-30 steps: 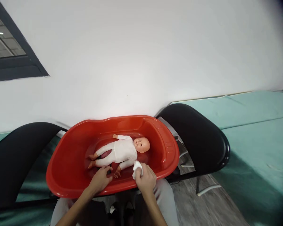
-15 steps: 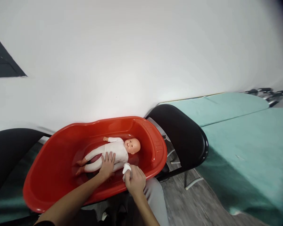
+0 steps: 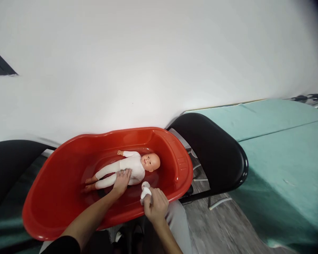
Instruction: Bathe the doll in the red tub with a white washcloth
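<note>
A baby doll (image 3: 134, 165) in a white long-sleeved top and leggings lies on its back in a red plastic baby bathtub (image 3: 55, 208), its head to the right. My left hand (image 3: 122, 181) rests on the doll's waist and near hip, fingers stretched over the white clothing. Over the tub's near rim, my right hand (image 3: 157, 204) is closed on a bunched white cloth (image 3: 145, 192), part of which pokes out above the fingers. The doll's near forearm and hand are not clearly visible.
Black chairs stand on both sides: the right chair (image 3: 214, 151) and the left chair (image 3: 13, 165). Further right lies a pale green covered surface (image 3: 286, 151). A white wall (image 3: 132, 63) rises behind the tub. My legs are under its near side, above a grey wood-look floor (image 3: 217, 225).
My left hand's spread fingers have drawn closer together on the doll. More of the white cloth shows above my right hand. The view has shifted slightly.
</note>
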The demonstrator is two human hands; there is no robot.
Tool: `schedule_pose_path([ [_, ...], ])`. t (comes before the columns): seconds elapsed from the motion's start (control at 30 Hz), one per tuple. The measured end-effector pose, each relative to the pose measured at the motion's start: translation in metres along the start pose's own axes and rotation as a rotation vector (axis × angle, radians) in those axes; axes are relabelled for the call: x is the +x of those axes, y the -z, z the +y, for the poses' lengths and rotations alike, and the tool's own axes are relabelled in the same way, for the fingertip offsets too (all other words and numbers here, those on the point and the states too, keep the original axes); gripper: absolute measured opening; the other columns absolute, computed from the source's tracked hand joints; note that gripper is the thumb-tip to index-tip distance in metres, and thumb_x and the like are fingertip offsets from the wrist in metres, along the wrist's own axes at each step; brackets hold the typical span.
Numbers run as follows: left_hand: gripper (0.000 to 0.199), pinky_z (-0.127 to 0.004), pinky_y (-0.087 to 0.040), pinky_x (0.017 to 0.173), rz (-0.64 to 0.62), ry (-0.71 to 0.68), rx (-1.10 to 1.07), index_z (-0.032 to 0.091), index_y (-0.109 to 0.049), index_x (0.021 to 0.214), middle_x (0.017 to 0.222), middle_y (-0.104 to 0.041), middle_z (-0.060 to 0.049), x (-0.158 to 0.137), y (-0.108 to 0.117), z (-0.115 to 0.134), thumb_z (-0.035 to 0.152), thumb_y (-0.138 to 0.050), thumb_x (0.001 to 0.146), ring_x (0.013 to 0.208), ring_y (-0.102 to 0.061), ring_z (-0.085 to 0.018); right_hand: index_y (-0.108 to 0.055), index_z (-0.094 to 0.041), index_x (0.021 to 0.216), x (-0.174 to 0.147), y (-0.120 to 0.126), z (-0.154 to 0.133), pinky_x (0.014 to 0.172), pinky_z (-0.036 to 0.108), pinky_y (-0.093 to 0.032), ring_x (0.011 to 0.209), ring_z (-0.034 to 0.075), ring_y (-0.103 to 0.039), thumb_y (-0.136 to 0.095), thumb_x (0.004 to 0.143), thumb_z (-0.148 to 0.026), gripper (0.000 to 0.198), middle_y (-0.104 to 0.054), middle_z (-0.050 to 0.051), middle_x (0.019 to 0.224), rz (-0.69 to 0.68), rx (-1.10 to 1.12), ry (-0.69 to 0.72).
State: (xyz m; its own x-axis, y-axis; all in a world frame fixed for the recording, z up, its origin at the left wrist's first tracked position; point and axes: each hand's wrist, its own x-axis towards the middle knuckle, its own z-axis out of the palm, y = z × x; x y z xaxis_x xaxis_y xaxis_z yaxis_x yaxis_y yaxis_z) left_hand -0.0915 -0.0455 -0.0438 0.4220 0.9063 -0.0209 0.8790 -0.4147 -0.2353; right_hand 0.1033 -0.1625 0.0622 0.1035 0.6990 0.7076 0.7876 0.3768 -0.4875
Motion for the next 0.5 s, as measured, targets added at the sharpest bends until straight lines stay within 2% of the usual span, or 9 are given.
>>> schedule_pose_path([
  [0.2, 0.058, -0.048, -0.044, 0.100, -0.053, 0.048, -0.114, 0.018, -0.050, 0.144, 0.138, -0.057, -0.015, 0.009, 0.010, -0.003, 0.001, -0.035, 0.091, 0.117, -0.056, -0.030, -0.061, -0.017, 0.089, 0.003, 0.003, -0.003, 0.060, 0.032, -0.034, 0.062, 0.017, -0.047, -0.043, 0.094, -0.017, 0.019, -0.057, 0.003, 0.069, -0.008, -0.008, -0.009],
  [0.5, 0.053, -0.034, -0.045, 0.089, -0.054, 0.114, -0.276, 0.014, -0.059, 0.127, 0.121, -0.063, -0.010, 0.020, 0.034, -0.012, -0.002, -0.039, 0.080, 0.105, -0.059, -0.029, -0.063, -0.017, 0.089, -0.002, 0.000, -0.002, 0.062, 0.032, -0.034, 0.062, 0.016, -0.048, -0.041, 0.095, -0.018, 0.023, -0.058, 0.003, 0.069, 0.006, -0.020, -0.025],
])
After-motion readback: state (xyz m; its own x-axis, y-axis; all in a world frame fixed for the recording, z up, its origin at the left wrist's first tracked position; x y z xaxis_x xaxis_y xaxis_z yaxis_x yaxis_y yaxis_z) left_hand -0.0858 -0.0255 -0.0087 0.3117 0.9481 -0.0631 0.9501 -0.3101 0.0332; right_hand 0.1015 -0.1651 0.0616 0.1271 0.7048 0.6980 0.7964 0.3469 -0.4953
